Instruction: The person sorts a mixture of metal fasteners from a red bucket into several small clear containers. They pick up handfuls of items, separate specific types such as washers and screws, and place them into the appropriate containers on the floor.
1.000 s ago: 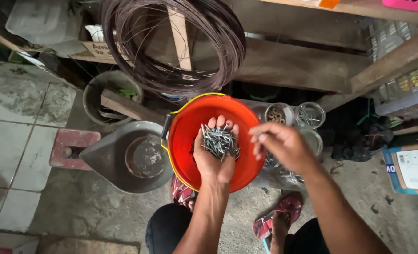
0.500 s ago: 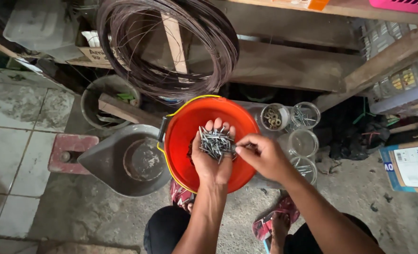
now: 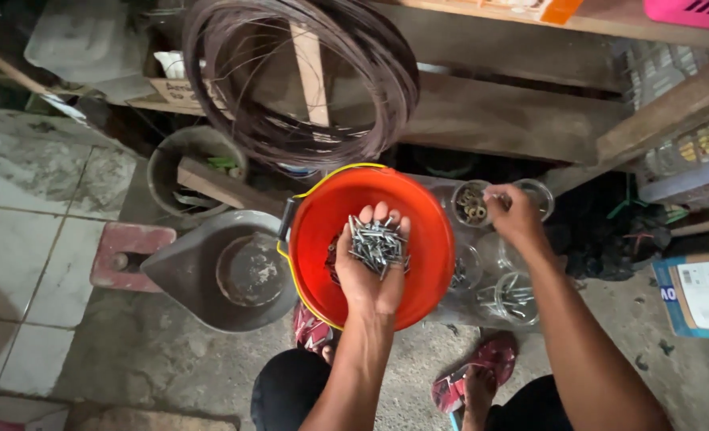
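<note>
My left hand (image 3: 370,271) lies palm up over an orange bucket (image 3: 426,239), cupping a pile of small silver screws (image 3: 378,243). My right hand (image 3: 512,214) reaches to the right of the bucket, fingers pinched together above a clear round cup holding brass-coloured fittings (image 3: 473,204). What the fingers pinch is too small to see. Beside it stand more clear cups, one (image 3: 508,297) with silver fasteners and another (image 3: 536,194) partly behind my hand.
A grey metal scoop-shaped pan (image 3: 227,271) sits left of the bucket. A large coil of dark wire (image 3: 306,80) hangs on a wooden post above. A grey tub with scrap (image 3: 195,168), wooden shelving, a cardboard box (image 3: 702,291) at right and my red sandals (image 3: 482,371) surround me.
My right hand has moved from the pile of screws in my left palm to the right, over the clear cups. The left hand stays still above the bucket.
</note>
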